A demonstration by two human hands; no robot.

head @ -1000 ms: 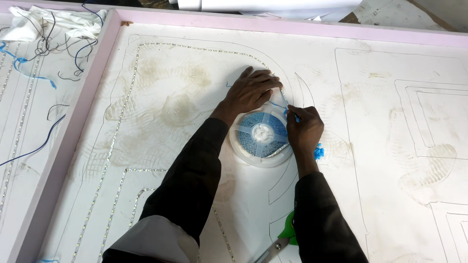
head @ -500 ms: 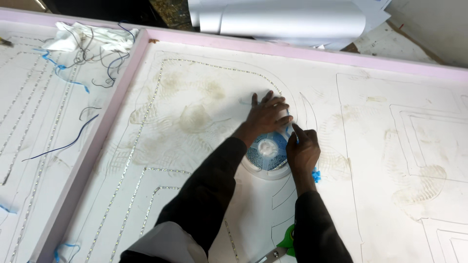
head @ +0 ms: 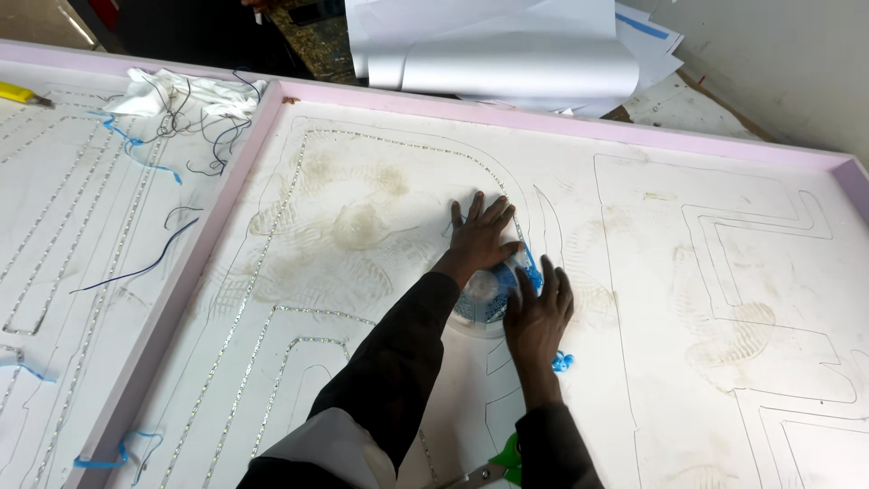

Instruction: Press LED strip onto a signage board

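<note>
Right hand (head: 539,312) shifted onto spool (head: 484,294), flat, released; left hand (head: 482,234) still splayed on board (head: 380,226).

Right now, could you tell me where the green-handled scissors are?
In the head view, the green-handled scissors lie at the bottom edge of the white panel, between the person's two sleeves, below the round spool under both hands.

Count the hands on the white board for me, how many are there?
2. The left hand presses flat on the board just above the blue spool. The right hand lies on the spool's right side.
</note>
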